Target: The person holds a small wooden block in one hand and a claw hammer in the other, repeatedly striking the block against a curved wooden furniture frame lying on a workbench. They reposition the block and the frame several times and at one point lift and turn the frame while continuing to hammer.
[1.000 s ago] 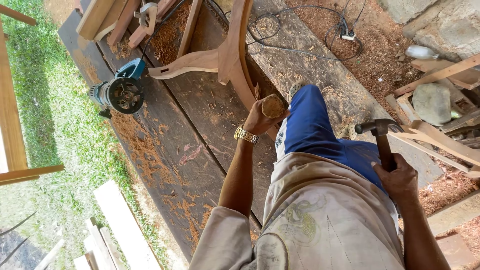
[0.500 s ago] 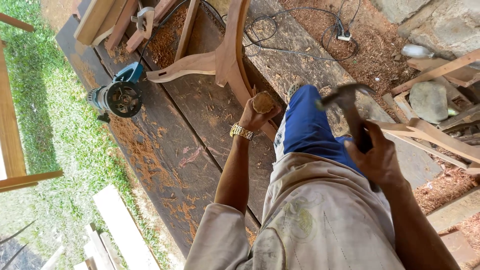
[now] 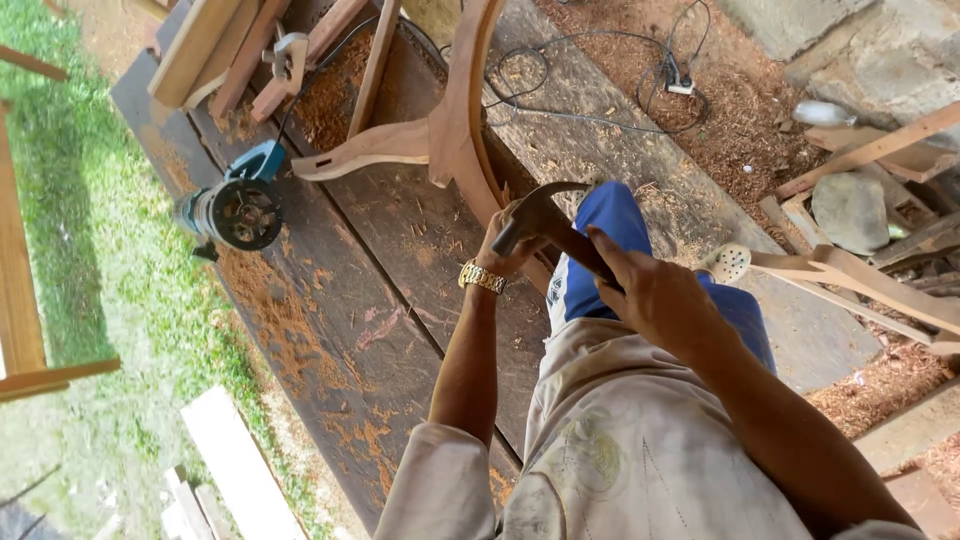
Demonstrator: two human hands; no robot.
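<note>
The right hand (image 3: 650, 290) grips the hammer (image 3: 545, 220) tight — its head sits just over the left hand (image 3: 505, 250) (wrapped around a mostly hidden wooden piece).

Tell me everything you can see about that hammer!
The hammer has a dark metal head with a curved claw and a brownish handle that looks wooden. The right hand grips the handle, covering much of it. The head points left and sits right over the spot where the left hand holds the top of a curved wooden piece. Its outline is blurred, and whether it touches the wood cannot be told.
</note>
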